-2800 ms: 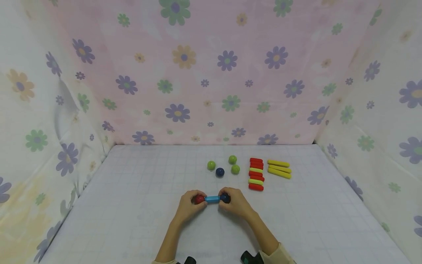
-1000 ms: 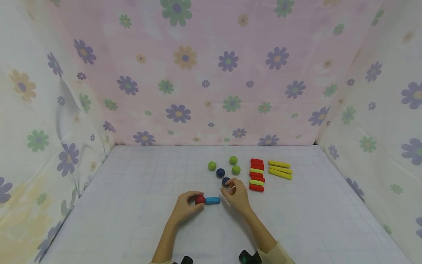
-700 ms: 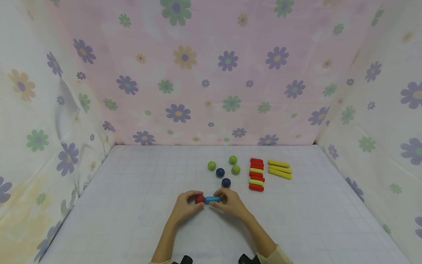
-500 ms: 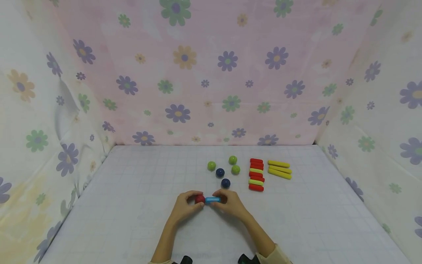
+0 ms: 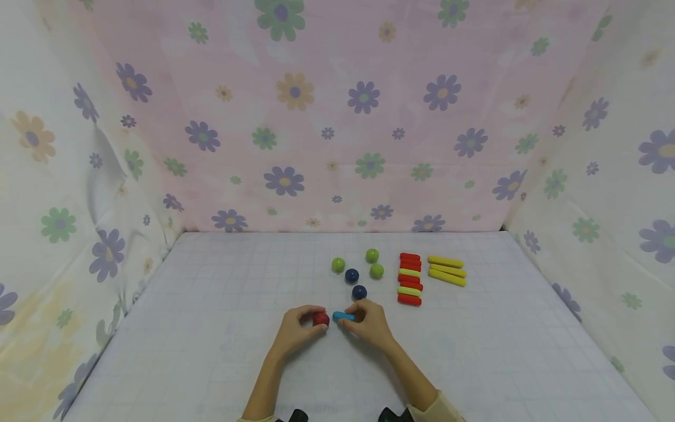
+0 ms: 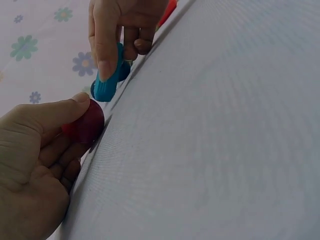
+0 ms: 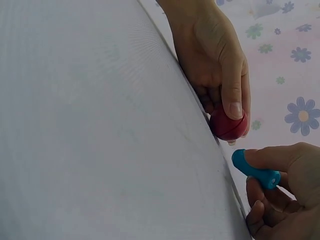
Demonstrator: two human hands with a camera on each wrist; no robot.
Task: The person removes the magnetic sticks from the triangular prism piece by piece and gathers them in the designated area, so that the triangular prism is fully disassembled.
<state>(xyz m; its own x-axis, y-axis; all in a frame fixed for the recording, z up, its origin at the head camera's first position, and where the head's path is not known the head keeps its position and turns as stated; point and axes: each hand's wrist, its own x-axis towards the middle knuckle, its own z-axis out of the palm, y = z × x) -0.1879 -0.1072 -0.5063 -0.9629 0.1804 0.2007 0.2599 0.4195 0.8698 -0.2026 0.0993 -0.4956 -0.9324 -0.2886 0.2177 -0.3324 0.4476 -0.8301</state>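
A red ball (image 5: 320, 319) is pinched between the thumb and fingers of my left hand (image 5: 298, 332), low over the white table. My right hand (image 5: 372, 324) pinches a short light-blue rod (image 5: 343, 316), one end of which points towards the ball. A small gap parts rod and ball in the head view. In the right wrist view the blue rod (image 7: 256, 170) slants, its far end showing a small pale spot, and the red ball (image 7: 229, 124) sits apart from it. Just beyond my right fingers lies a dark blue ball (image 5: 359, 292).
Another dark blue ball (image 5: 351, 275) and several green balls (image 5: 338, 265) lie farther back. To the right is a column of red and pale-yellow rods (image 5: 409, 278), then longer yellow rods (image 5: 447, 271). Flowered cloth walls (image 5: 337, 152) enclose the white table (image 5: 221, 293).
My right hand has let go of a dark blue ball behind the work, then taken hold of the blue rod. The rod has come away from the red ball, to the right.
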